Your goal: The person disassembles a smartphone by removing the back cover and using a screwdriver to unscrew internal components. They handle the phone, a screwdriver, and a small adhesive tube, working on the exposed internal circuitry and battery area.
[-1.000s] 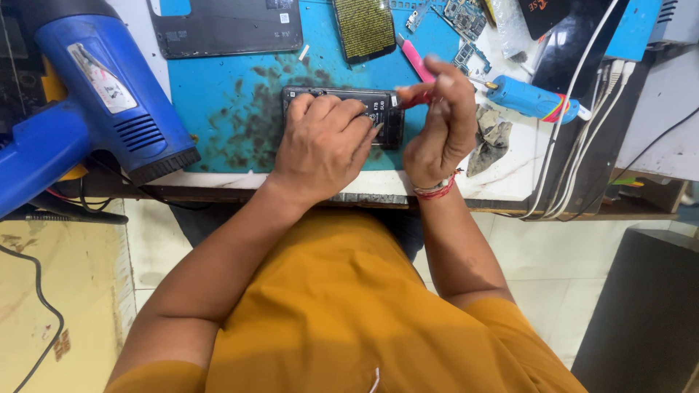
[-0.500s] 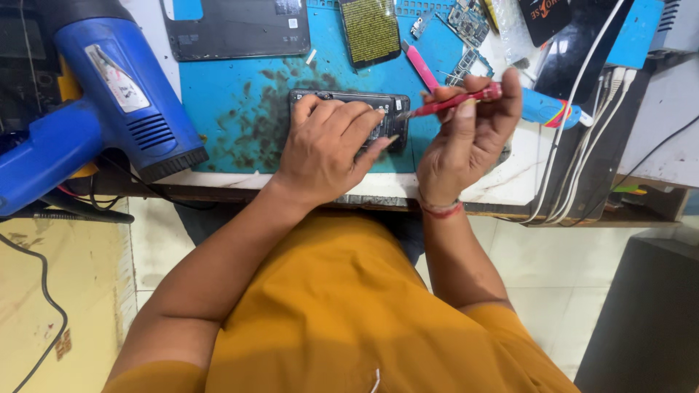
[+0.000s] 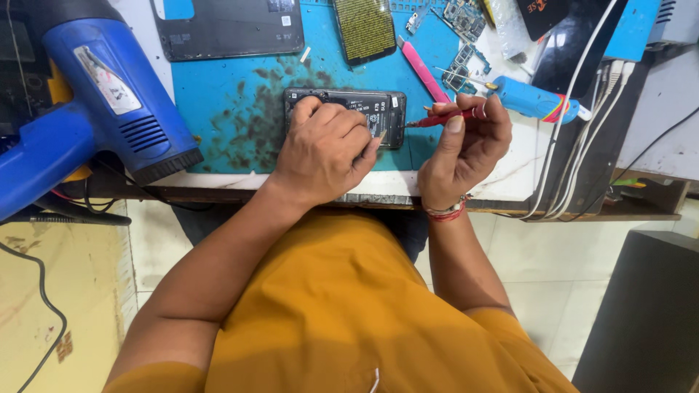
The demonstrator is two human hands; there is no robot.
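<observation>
Resting flat on a stained blue mat (image 3: 218, 109) atop the counter, the opened black phone (image 3: 378, 109) lies under the left hand (image 3: 324, 149), fingers pressed down. At three o'clock, the right hand (image 3: 466, 145) pinches a slim red screwdriver (image 3: 437, 118), its metal tip touching the phone's edge.

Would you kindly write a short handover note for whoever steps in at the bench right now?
Left hand: lies flat on the opened phone, pressing it onto the blue work mat.
Right hand: pinches a red-handled screwdriver, tip at the phone's right edge.
Nearby: pink pry tool and blue-handled tool on the mat's right side, circuit boards at the far edge, blue heat gun at the left.
Done: the phone's back is off and its inside is exposed.
Left: whether any screws are out yet cannot be told from here; check before going on.
</observation>
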